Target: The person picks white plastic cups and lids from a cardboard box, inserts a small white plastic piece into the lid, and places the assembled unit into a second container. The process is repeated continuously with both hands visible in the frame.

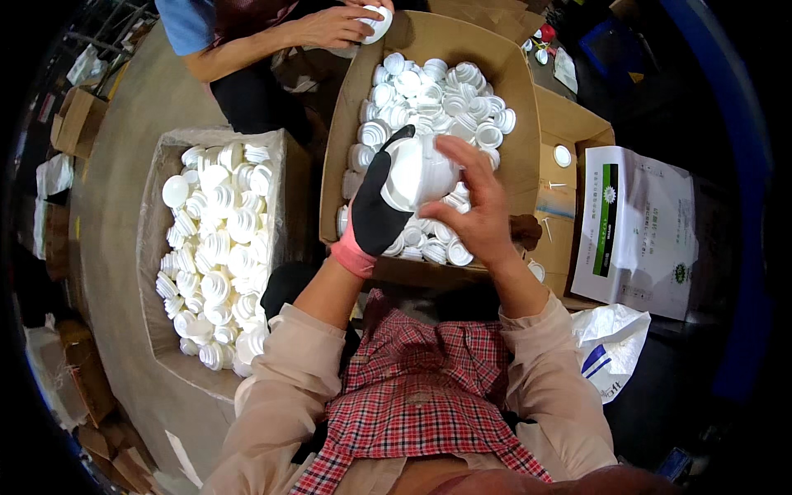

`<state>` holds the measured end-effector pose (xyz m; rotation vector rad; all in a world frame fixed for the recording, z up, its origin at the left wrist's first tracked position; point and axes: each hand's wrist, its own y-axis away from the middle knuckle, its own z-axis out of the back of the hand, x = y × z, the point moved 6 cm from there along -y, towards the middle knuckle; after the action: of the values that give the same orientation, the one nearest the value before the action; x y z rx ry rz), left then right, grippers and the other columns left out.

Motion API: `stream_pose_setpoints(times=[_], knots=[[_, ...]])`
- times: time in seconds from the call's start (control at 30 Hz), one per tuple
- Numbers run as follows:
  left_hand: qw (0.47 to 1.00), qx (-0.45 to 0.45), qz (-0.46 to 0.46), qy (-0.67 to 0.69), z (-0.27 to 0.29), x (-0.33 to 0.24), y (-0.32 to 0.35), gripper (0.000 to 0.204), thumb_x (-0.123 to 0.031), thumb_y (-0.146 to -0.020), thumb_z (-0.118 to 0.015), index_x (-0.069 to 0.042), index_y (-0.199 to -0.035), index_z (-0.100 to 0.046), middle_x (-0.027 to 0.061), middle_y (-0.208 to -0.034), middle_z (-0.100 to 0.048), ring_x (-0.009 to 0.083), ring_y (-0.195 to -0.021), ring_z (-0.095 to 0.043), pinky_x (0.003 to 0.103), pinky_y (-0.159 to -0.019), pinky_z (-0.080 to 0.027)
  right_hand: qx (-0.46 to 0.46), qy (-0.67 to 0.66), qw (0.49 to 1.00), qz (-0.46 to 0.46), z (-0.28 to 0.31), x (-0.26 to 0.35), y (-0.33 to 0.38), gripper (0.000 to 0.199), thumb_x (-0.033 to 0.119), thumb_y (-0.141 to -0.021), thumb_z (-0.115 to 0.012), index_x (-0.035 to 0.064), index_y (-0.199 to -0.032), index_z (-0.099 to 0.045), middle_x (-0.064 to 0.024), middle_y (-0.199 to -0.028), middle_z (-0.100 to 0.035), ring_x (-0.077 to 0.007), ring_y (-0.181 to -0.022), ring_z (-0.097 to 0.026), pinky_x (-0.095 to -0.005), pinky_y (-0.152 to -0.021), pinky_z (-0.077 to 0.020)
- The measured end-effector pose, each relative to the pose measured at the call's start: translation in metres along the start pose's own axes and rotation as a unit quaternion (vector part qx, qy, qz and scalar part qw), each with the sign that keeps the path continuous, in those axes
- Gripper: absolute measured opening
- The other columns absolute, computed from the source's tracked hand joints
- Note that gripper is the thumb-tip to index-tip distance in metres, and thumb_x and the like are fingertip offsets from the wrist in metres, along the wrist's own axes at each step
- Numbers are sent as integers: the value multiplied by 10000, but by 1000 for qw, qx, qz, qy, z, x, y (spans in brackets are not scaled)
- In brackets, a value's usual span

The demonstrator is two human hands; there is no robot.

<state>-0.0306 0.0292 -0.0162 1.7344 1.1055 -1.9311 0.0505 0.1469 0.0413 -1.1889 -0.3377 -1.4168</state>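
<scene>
My left hand (pixel 384 191), in a black glove with a pink cuff, is closed around a round white plastic lid (pixel 406 175) above the middle cardboard box. On the lid's right side, my bare right hand (pixel 483 202) curves its fingers and thumb about the edge; it is slightly blurred. Below both hands, many similar white ribbed lids (pixel 412 87) lie heaped in the open cardboard box (pixel 516 74). Whether the held piece is a single lid or several stacked cannot be made out.
To the left stands a plastic-lined box (pixel 154 330) full of white lids (pixel 216 247). Across from me, another person's hands (pixel 338 26) hold a white disc (pixel 377 25). At right are a cardboard tray (pixel 554 169), a printed white carton (pixel 660 231) and a white bag (pixel 612 338).
</scene>
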Motion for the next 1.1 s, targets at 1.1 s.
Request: stream_pose_setpoints(times=[1.1], knots=[[992,4,42,122,1,-1,-5,565,-411,-1041,-282,-33,-1460,-305,121,-1437,-412,231,-1313,-410,352,-1107,-297,26,86,992,87,-5,20,-1,739,85,-646,-800,60,-1326,-514,-156,-1228,-506,-324,-1071,-526,-395,-899,-459]])
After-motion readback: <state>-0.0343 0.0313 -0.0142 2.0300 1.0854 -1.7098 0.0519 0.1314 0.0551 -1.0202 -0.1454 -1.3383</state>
